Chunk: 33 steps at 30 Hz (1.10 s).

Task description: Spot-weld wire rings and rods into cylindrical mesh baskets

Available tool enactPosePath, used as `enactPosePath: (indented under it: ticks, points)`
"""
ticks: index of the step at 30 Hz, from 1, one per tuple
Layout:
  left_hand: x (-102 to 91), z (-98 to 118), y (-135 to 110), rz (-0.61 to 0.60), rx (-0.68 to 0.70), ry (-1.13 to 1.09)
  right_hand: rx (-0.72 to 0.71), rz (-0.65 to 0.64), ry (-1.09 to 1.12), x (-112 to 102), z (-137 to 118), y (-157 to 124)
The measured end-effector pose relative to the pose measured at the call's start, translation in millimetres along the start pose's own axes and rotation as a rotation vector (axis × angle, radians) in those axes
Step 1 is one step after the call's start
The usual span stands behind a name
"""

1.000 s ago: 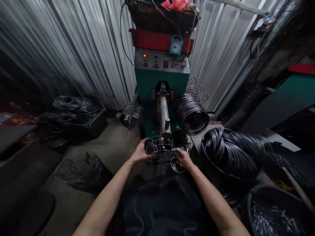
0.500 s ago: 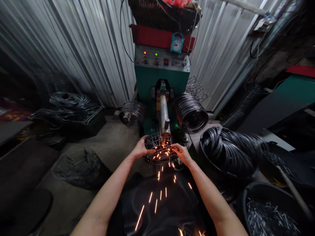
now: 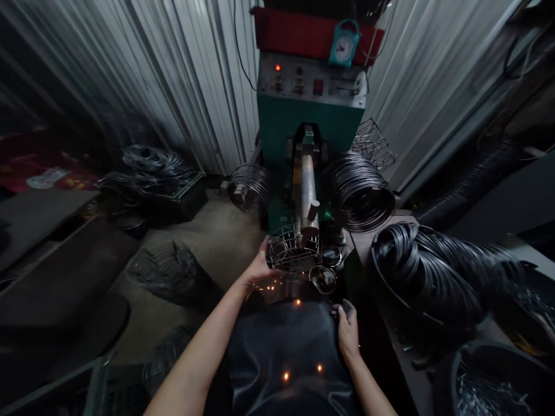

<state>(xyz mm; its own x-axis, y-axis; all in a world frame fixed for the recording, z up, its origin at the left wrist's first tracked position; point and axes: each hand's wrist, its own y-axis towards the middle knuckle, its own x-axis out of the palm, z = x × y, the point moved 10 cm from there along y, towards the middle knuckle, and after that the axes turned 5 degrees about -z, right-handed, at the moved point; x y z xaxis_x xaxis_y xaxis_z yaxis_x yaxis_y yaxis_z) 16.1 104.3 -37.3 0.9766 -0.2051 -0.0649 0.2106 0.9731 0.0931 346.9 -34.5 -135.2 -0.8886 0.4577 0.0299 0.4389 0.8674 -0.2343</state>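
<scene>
My left hand [image 3: 259, 267] grips the left rim of a round wire basket [image 3: 293, 251] that sits under the metal arm [image 3: 309, 196] of a green welding machine [image 3: 309, 124]. My right hand [image 3: 347, 326] has come off the basket and rests at the right edge of the dark apron [image 3: 286, 358] on my lap, fingers curled; whether it holds anything is unclear. A few orange sparks glow on the apron and below the basket. A small metal bowl [image 3: 323, 278] sits just right of the basket.
Coils of dark wire rings [image 3: 433, 274] fill a tub at the right, with another coil [image 3: 359, 190] beside the machine. A bin of short wire pieces [image 3: 494, 393] is at bottom right. Finished wire baskets [image 3: 167, 268] lie on the floor at left. Corrugated metal walls stand behind.
The shower of sparks has died to a few embers. My right hand has left the basket and dropped to the apron. The view has shifted left and down.
</scene>
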Motion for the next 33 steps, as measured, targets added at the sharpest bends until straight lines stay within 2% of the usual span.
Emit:
enactPosePath:
  ticks: [2,6,9,12,15,18,20,22,24,27,30,33]
  points:
    - [3.9,-10,-2,0.045,-0.056,-0.109,0.012,-0.055,0.026,5,1,3]
    - [4.5,-15,-1,0.111,-0.089,-0.256,0.229,-0.051,0.297,-6,16,13]
    - [-0.6,-4,-6,0.109,-0.054,-0.231,0.294,-0.203,0.463,-5,8,12]
    - [2.6,22,-24,0.017,0.02,-0.074,0.239,-0.331,0.488,-2,-17,3]
    - [7.7,50,-55,-0.037,0.093,0.193,0.117,-0.265,0.382,-9,-44,-7]
    - [12.7,76,-83,-0.049,0.144,0.362,-0.021,-0.048,0.227,-28,-59,-20]
    - [14.0,91,-94,-0.032,0.159,0.425,-0.122,0.024,0.057,-37,-64,-32]
    - [14.1,107,-99,-0.002,0.174,0.48,-0.224,-0.028,-0.155,-34,-64,-43]
    - [14.2,121,-100,0.032,0.2,0.537,-0.321,-0.141,-0.33,-25,-62,-51]
    - [14.6,135,-98,0.088,0.236,0.628,-0.424,-0.223,-0.465,-18,-66,-54]
    - [21.3,138,-96,0.091,0.247,0.725,-0.471,-0.327,-0.524,0,-92,-56]
    - [35.6,135,-93,0.043,0.236,0.833,-0.549,-0.552,-0.629,43,-137,-72]
